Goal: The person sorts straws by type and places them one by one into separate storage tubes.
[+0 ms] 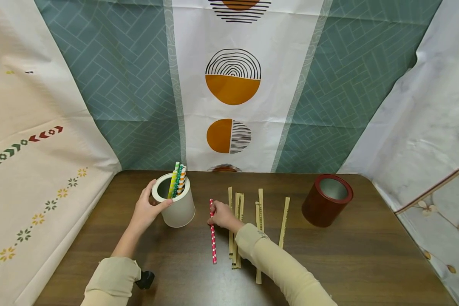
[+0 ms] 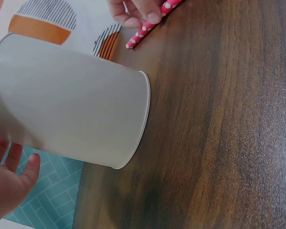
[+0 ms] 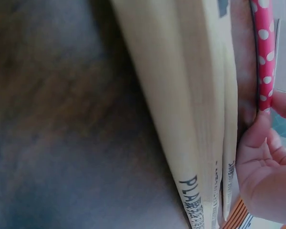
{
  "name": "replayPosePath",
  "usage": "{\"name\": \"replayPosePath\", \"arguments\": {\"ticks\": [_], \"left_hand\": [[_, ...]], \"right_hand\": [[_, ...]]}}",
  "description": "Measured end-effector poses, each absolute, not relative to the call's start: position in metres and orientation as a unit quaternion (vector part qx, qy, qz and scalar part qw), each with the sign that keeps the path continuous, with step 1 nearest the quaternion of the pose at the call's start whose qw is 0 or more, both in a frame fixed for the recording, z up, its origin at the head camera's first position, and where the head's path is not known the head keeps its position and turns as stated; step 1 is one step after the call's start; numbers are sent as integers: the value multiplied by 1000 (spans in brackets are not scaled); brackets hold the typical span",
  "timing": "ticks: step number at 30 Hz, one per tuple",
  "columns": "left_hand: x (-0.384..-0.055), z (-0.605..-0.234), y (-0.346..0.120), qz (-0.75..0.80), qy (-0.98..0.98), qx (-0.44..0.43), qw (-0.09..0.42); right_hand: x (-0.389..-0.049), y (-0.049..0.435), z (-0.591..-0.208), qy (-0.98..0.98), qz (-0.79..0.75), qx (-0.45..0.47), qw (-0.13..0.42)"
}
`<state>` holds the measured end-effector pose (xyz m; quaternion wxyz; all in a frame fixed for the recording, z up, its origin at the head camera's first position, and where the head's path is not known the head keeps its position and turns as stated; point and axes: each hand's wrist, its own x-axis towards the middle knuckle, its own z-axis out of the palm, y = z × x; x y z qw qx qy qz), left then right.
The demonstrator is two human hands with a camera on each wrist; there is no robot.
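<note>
A pink straw with white dots [image 1: 213,244] lies along the table, and my right hand [image 1: 225,216] pinches it near its far end between thumb and fingers. To the left stands a white cylindrical container [image 1: 179,212] holding several patterned straws [image 1: 177,182] in yellow, green and orange. My left hand [image 1: 147,208] grips this container by its side near the rim, thumb at the front and fingers behind. In the left wrist view the container's wall [image 2: 71,100] fills much of the picture. Beside my right hand lie paper-wrapped straws [image 3: 181,95] with printed letters.
More paper-wrapped straws [image 1: 284,221] lie on the brown wooden table [image 1: 352,263], right of my right hand. A dark red-brown cylindrical container [image 1: 324,204] stands at the back right. Patterned cloth [image 1: 137,85] hangs behind the table. A small black object [image 1: 145,280] sits by my left sleeve.
</note>
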<state>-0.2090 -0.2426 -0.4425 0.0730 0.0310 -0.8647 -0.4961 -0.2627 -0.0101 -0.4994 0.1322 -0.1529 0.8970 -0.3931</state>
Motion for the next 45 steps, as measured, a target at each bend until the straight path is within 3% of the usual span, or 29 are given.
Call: {"name": "replayPosePath", "arguments": {"ticks": [7,20,26,36,45], "left_hand": [[-210,-443,-242,-495,-865,35,72],[-209,-443,-242,-493,-867,33,70],[-209,-442,-242,-491,-867,35,70],[-208,-441,-243,-488,-869,37,73],[-209,-441,-243,-487,-870,33,74]], "right_hand": [[-265,-8,-499,890,-409,-92,178],[-260,-5,-496,907,-380,-110,143],[-259,-2,-490,882,-427,-111,164],[-267,5,-446,814,-528,-110,216],[-276,9,-389,761,-605,-126,199]]}}
